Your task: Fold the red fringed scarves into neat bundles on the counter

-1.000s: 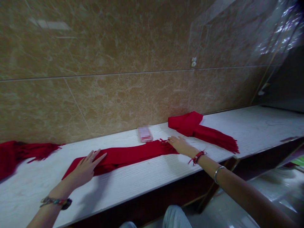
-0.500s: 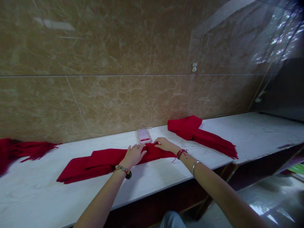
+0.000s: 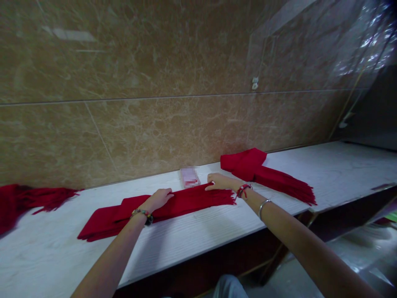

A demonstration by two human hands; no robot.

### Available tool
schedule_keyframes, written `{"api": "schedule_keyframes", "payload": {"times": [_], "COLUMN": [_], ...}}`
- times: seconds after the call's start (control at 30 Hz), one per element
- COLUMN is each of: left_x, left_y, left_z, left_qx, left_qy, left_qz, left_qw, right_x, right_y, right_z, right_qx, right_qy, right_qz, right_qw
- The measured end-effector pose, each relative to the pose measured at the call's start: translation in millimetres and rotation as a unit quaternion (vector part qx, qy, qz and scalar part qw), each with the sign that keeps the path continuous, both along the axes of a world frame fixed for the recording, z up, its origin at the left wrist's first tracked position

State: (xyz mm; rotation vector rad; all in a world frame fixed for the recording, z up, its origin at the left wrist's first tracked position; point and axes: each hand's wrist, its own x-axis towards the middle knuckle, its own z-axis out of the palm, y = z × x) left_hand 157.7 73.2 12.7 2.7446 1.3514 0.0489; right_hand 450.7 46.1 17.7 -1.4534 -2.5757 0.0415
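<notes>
A long red scarf [image 3: 189, 200] lies folded lengthwise on the white tabletop, doubled over in thicker layers at its left end and fringed at its right end. My left hand [image 3: 157, 200] rests on the middle of it, fingers stretched out and lying along the cloth. At the far edge near the fringe, my right hand [image 3: 221, 182] is closed, with thumb and fingers on the cloth; the fingertips are partly hidden. Just behind the scarf, close to the right hand, lies a phone [image 3: 189, 177] with a partly blurred screen.
Another red scarf [image 3: 248, 165] lies bent on the right, its fringe pointing to the front right. More red fringed cloth [image 3: 18, 203] sits at the far left. A brown marbled wall [image 3: 155, 136] rises behind the white table [image 3: 192, 231]. Dark shelf space shows below its front edge.
My left hand has slid left along the scarf, away from the right hand. The scarf's right part now lies flatter, with its fringe in view. My right hand stays near the far edge.
</notes>
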Motion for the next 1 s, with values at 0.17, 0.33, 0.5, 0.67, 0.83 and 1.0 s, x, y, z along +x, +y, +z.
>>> {"api": "schedule_keyframes", "payload": {"times": [0.17,0.33,0.5,0.67,0.83,1.0], "left_x": [-8.1,-3.7,10.0,29.3,49.9,53.4], "left_y": [4.4,3.3,-10.4,-26.1,-36.3,-41.7], "left_z": [11.9,9.3,-7.2,-17.5,-32.3,-41.7], "left_qx": [-0.016,-0.022,0.05,0.099,0.072,0.051], "left_qy": [0.013,0.054,0.042,-0.021,-0.057,-0.041], "left_qz": [0.003,0.014,-0.01,-0.07,-0.144,-0.14], "left_qw": [1.0,0.998,0.998,0.992,0.985,0.988], "right_x": [8.5,-1.9,2.4,11.7,-10.5,-14.7], "right_y": [-3.0,-10.6,-8.0,-7.1,-28.0,-42.1], "right_z": [-2.9,-20.1,-19.5,-11.4,-16.7,-33.0], "right_qx": [-0.034,-0.007,-0.003,0.022,0.098,0.066], "right_qy": [-0.017,0.023,0.043,0.059,0.075,-0.022], "right_qz": [-0.055,-0.11,-0.128,-0.147,-0.091,0.057], "right_qw": [0.998,0.994,0.991,0.987,0.988,0.996]}}
